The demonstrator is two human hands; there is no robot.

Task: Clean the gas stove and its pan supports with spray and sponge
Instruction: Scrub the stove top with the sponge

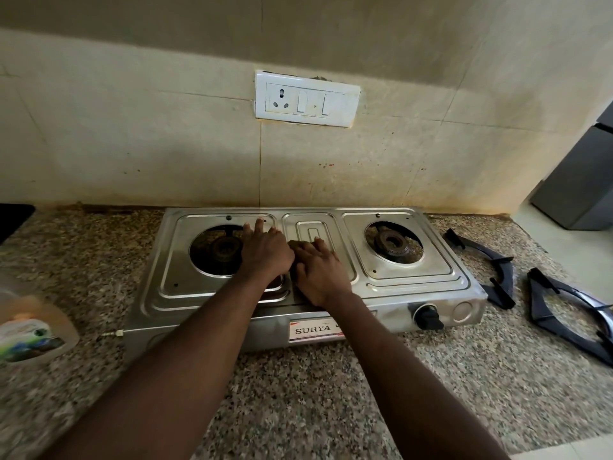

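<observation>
A steel two-burner gas stove point(414, 283) sits on the granite counter with both burners bare. My left hand point(263, 252) lies flat on the stove top beside the left burner point(224, 249), fingers spread. My right hand point(318, 272) presses on a dark sponge point(297, 244) on the stove's middle panel; only the sponge's far edge shows past my fingers. Two black pan supports point(491, 270) point(570, 317) lie on the counter to the right of the stove. A plastic bottle point(31, 323) with a green label lies at the left edge, blurred.
The right burner point(393, 244) is uncovered. A black knob point(428, 317) sticks out of the stove's front. A switch and socket plate point(306, 99) is on the stained tiled wall. A grey fridge point(577, 180) stands at the far right. Speckled granite counter point(298, 393) runs in front of the stove.
</observation>
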